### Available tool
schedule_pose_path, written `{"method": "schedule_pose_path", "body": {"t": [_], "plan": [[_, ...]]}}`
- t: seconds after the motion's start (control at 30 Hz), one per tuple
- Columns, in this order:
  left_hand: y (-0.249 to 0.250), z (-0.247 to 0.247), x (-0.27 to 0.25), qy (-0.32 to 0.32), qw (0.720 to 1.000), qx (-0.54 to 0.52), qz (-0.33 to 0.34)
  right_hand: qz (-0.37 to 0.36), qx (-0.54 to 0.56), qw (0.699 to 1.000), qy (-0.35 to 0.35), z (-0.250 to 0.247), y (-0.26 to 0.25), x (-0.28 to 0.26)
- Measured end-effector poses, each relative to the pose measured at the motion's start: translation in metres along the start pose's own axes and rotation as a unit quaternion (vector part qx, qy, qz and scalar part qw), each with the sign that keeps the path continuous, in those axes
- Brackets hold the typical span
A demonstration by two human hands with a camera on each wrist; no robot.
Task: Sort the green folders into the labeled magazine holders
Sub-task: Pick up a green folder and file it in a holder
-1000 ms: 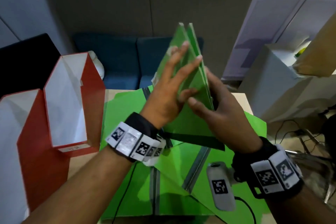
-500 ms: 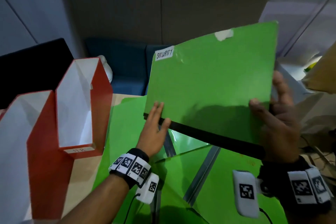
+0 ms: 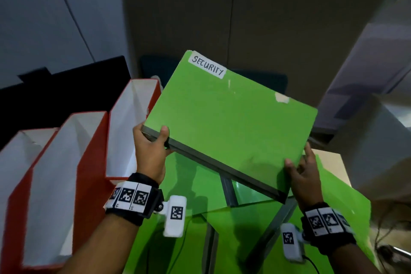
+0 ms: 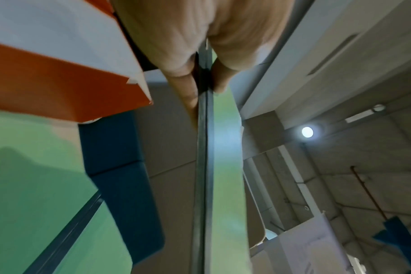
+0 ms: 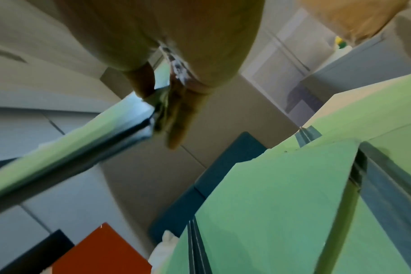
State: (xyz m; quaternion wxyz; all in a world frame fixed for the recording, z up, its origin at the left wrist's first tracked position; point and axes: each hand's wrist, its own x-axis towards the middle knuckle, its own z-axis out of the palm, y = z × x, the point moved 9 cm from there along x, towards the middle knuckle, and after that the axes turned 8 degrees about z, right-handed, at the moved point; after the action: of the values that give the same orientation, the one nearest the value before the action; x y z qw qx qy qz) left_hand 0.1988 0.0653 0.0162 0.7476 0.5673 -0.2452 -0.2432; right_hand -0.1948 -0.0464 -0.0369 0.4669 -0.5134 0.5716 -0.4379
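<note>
Green folder labelled "SECURITY" held in the air above the table, tilted, label corner away from the person, dark spine edge toward them. It sits just right of the three red magazine holders and over the loose green folders spread on the table.

Left hand pinches the near-left corner at the spine: thumb on the green face, fingers underneath. The left wrist view confirms it, thumb and fingers closed on either side of the thin dark edge. Right hand grips the near-right corner, thumb on top, fingers curled behind; the right wrist view shows the fingers wrapped at the spine's end.

Handling, as judged: thin card, light, cover looks smooth and a bit glossy, so likely to slide in a loose pinch. Face stays flat between the two hands, so fairly stiff; may flex or fan open if held by one free corner. Best hold is along the spine, where both covers stay shut together.

Holder labels not readable here.
</note>
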Motion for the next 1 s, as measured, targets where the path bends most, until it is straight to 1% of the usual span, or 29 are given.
{"method": "schedule_pose_path", "body": {"t": [0.07,0.1,0.17,0.23,0.3,0.37,0.43,0.57,0.7,0.73,0.8,0.87,0.9,1.0], "plan": [[0.035,-0.006,-0.001,-0.006,0.998,-0.004,0.056,0.017,-0.076,0.997,-0.007,0.024,0.007,0.010],[0.050,-0.005,-0.004,-0.016,0.997,-0.006,0.081,0.025,-0.094,0.995,-0.008,0.034,0.009,0.013],[0.081,-0.006,-0.011,-0.035,0.991,0.009,0.132,0.012,-0.128,0.991,-0.022,0.060,0.002,0.018],[0.107,-0.009,-0.020,-0.057,0.980,0.050,0.183,-0.036,-0.165,0.985,-0.045,0.090,-0.018,0.021],[0.124,-0.016,-0.029,-0.078,0.970,0.076,0.218,-0.075,-0.179,0.979,-0.066,0.124,-0.048,0.018],[0.135,-0.026,-0.034,-0.096,0.961,0.092,0.243,-0.117,-0.175,0.974,-0.080,0.157,-0.085,0.008],[0.147,-0.043,-0.034,-0.091,0.957,0.096,0.259,-0.176,-0.158,0.967,-0.093,0.188,-0.125,-0.006],[0.180,-0.096,-0.022,-0.016,0.949,0.083,0.304,-0.274,-0.110,0.950,-0.101,0.241,-0.192,-0.027],[0.201,-0.155,-0.013,0.054,0.938,0.089,0.332,-0.370,-0.125,0.918,-0.066,0.297,-0.233,-0.061],[0.206,-0.169,-0.014,0.073,0.932,0.094,0.343,-0.382,-0.124,0.912,-0.080,0.316,-0.238,-0.074],[0.219,-0.193,-0.015,0.112,0.918,0.109,0.364,-0.403,-0.121,0.897,-0.135,0.356,-0.244,-0.106],[0.235,-0.216,-0.015,0.144,0.903,0.111,0.388,-0.434,-0.115,0.873,-0.191,0.393,-0.250,-0.141],[0.248,-0.227,-0.017,0.162,0.890,0.122,0.408,-0.449,-0.111,0.859,-0.218,0.410,-0.252,-0.158],[0.283,-0.256,-0.029,0.211,0.835,0.180,0.475,-0.490,-0.091,0.816,-0.294,0.454,-0.254,-0.207]]}}
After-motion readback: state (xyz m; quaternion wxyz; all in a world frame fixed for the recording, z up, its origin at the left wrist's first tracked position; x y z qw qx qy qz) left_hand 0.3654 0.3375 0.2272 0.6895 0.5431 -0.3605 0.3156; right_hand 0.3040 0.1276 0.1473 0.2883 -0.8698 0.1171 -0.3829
